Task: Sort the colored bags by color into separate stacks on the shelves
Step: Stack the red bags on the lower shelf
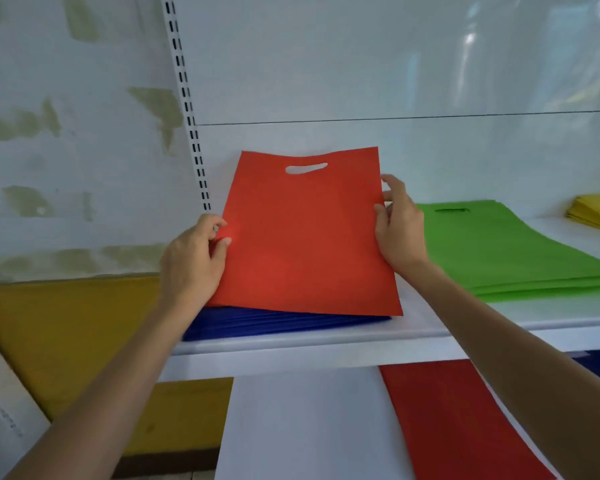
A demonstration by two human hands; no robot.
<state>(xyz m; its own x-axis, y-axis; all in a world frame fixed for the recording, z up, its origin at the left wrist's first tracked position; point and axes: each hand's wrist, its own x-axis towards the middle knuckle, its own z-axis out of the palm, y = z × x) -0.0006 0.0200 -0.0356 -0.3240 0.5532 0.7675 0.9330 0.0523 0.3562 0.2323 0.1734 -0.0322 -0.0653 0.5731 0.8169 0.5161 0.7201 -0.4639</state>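
Both hands hold a red bag (303, 233) by its side edges, left hand (194, 258) and right hand (397, 225), tilted above a blue stack (284, 323) on the white shelf (326, 339). Beside it lie a green stack (506, 251) and a yellow stack (598, 213); another red bag (458, 420) lies on the shelf below.

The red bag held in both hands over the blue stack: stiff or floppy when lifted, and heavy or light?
The red bag looks fairly flat while the left hand and right hand hold its side edges, so it probably keeps shape only when supported at both sides. It appears thin, so likely light. Held by one edge, it would probably droop.
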